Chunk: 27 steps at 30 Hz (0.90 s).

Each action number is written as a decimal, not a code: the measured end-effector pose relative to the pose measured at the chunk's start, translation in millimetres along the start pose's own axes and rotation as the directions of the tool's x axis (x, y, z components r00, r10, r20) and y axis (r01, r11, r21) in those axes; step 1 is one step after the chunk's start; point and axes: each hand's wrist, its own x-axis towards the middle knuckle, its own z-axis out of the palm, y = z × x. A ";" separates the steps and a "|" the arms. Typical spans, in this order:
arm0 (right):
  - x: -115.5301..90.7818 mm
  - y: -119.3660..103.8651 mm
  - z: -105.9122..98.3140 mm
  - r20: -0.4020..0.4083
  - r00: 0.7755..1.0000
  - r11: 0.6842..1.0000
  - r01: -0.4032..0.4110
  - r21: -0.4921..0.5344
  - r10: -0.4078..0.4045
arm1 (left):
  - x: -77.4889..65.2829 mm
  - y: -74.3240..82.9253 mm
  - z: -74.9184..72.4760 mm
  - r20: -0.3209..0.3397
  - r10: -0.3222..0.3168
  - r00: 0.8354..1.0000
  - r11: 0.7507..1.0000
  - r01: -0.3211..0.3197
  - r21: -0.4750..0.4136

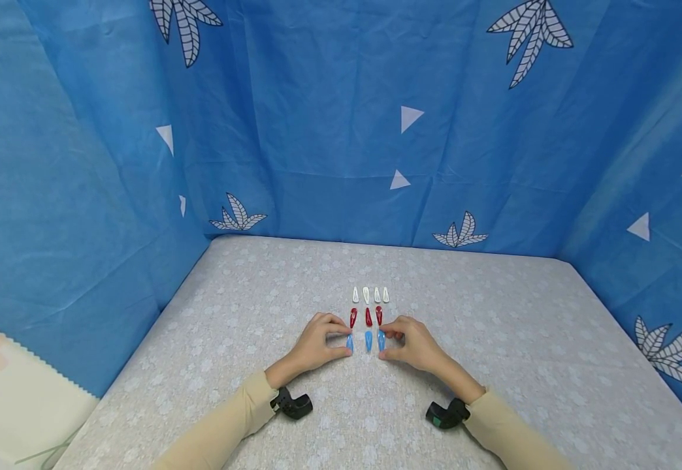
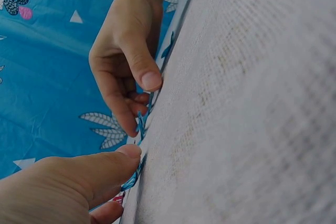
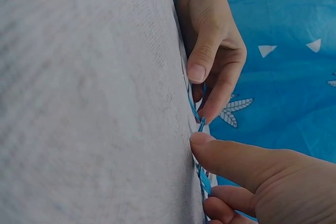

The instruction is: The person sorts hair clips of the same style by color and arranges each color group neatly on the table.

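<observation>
My left hand pinches the left blue snap hair clip by its two ends, thumb at the near end and a finger at the far end. In the same way my right hand holds the right blue hair clip. Between the hands lies a middle blue hair clip, touched by neither. Just beyond the blue row are three red hair clips. In the left wrist view, the left thumb partly hides the blue clip under it.
Several white hair clips form a row behind the red ones. A pale patterned cloth covers the table. Blue curtains with leaf and triangle prints hang at the back and both sides.
</observation>
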 end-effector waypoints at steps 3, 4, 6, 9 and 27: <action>0.1 0.7 0.5 -0.010 1.000 1.000 0.009 0.002 -0.009 | -0.1 0.4 -0.2 0.002 -0.002 1.000 1.000 0.002 -0.001; 0.1 0.7 0.2 -0.004 1.000 1.000 0.002 0.002 -0.002 | -0.1 0.7 -0.3 0.003 -0.003 1.000 1.000 0.003 -0.002; 0.1 0.1 -0.9 0.010 1.000 1.000 -0.019 0.002 0.019 | -0.1 1.1 -0.4 0.005 -0.007 1.000 1.000 0.007 -0.003; -0.2 -0.9 -3.1 0.039 0.998 0.999 -0.055 -0.002 0.055 | 0.0 1.6 -0.6 0.010 -0.015 1.000 1.000 0.015 -0.006; -16.0 -1.1 -31.5 0.008 0.995 0.995 -0.103 -0.009 0.103 | -0.4 2.4 -2.2 0.017 -0.019 1.000 1.000 0.019 -0.015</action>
